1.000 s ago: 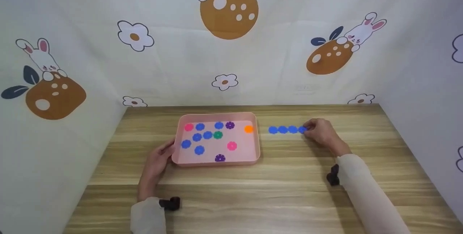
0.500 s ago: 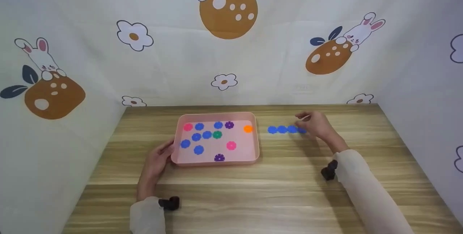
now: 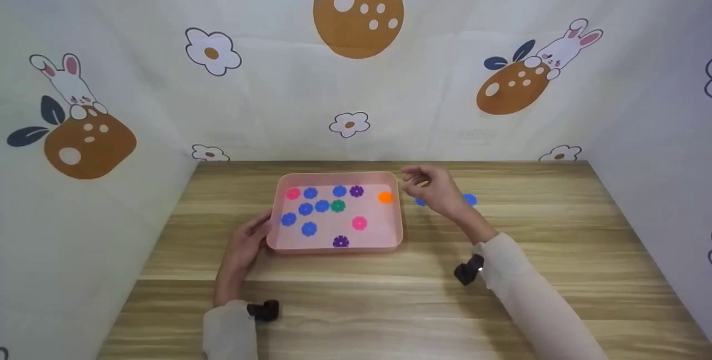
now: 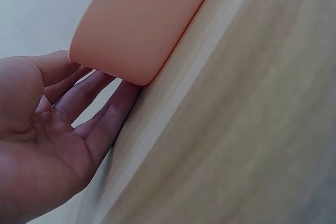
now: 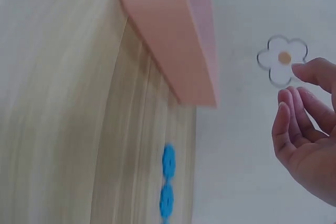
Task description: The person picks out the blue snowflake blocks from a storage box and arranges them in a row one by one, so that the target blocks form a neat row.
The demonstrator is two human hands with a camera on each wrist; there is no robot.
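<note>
A shallow pink tray (image 3: 334, 250) stands on the wooden table, holding flower-shaped plastic discs in several colours. My left hand (image 3: 245, 243) touches the tray's left outer wall. In the left wrist view its fingers (image 4: 113, 116) reach along the wall with gaps between them, their tips partly hidden. My right hand (image 3: 436, 190) is in the air beside the tray's right rim, fingers loosely bent, with nothing seen between them. Beneath it lies a row of blue flower discs (image 3: 470, 199), mostly covered in the head view; two blue discs (image 5: 167, 199) show in the right wrist view.
Inside the tray lie several blue discs (image 3: 309, 228), a green disc (image 3: 337, 206), pink discs (image 3: 359, 223), purple discs (image 3: 356, 191) and an orange disc (image 3: 385, 197). A patterned cloth (image 3: 267, 109) rises behind the table (image 3: 361, 310) and along both sides.
My right hand has let go of the row's right end, lifted, and moved left towards the tray. The left hand and tray stay put; the head view has shifted slightly.
</note>
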